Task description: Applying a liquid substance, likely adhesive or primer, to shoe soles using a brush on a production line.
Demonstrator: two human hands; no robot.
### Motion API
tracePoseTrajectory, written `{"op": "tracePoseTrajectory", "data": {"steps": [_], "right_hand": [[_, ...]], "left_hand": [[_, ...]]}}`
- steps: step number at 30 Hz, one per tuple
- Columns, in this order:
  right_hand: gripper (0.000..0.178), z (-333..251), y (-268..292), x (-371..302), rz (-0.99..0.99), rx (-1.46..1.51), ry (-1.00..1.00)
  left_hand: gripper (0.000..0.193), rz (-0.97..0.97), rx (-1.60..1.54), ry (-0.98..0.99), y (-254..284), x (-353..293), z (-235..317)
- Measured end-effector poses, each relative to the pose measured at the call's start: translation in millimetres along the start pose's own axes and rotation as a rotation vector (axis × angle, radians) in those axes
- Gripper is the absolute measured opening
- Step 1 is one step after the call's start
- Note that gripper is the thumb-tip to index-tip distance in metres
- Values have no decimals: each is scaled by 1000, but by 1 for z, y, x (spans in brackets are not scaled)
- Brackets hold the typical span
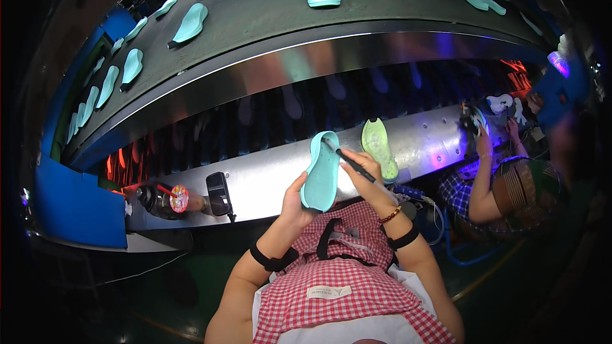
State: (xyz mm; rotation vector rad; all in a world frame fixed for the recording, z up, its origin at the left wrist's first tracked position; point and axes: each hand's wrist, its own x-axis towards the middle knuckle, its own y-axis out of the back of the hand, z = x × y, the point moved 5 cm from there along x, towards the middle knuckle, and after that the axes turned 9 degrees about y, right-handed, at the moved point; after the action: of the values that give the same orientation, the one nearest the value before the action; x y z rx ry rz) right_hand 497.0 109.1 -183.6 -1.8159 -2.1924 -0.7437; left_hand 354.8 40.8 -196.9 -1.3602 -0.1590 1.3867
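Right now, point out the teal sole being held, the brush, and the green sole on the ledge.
teal sole [320, 175], head view, middle of its inner face.
brush [354, 165], head view, dark handle.
green sole [378, 146], head view, middle of its upper face.

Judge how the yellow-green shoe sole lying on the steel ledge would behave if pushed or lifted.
The yellow-green sole looks thin and foam-like, so probably light and bendy. Lying flat on the steel ledge, it should slide, not roll.

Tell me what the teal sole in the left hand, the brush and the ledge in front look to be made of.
Teal sole: likely moulded foam or rubber, matte, one smooth uniform piece. Brush in the right hand: dark slim handle, probably plastic; the tip is too small to judge. Ledge: sheet metal, brushed and shiny, reflecting coloured light. The left hand grips the sole's lower end.
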Motion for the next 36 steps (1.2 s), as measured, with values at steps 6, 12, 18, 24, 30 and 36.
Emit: {"op": "tracePoseTrajectory", "data": {"steps": [6,12,18,24,30,36], "right_hand": [[40,-36,-25,-9,-167,-201,225],[39,-51,-17,-17,-226,-134,174],[31,-75,7,-23,-394,220,90],[27,-59,45,5,-235,366,-205],[24,-70,47,31,-74,-57,261],[21,-80,31,-1,-436,261,-94]], "left_hand": [[43,-17,7,-22,3,5,2],[41,-43,28,-8,8,9,7],[43,-157,66,-14,12,2,31],[54,-237,28,110,1,-4,18],[54,-271,-49,113,-10,-4,16],[52,-220,-15,94,-4,7,21]]}}
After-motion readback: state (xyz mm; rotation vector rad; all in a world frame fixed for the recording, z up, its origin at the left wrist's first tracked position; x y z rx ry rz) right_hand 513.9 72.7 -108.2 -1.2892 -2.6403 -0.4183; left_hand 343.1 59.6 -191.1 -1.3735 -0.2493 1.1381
